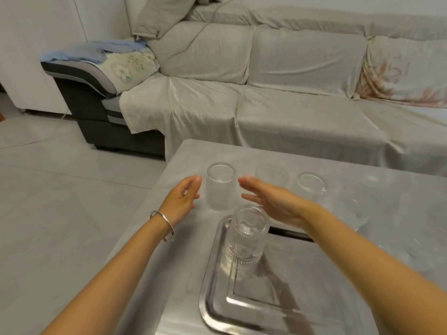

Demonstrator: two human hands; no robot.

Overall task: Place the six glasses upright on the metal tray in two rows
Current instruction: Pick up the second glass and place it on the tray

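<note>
My left hand (180,201) and right hand (273,201), both spread and holding nothing, flank a glass (220,187) standing on the table (387,189) just beyond the tray (210,293). One ribbed glass (246,235) stands in the tray's far-left corner; two more glasses (312,183) sit farther back.

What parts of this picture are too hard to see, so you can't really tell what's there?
- Head view: the metal tray runs off the bottom edge, and the right forearm covers its right side.
- Only four glasses show clearly, one on the tray; faint clear shapes on the table at right are too see-through to count.
- The left glass is blurred; upright or upside down, I cannot tell.
- The right hand hides the table behind it.
</note>
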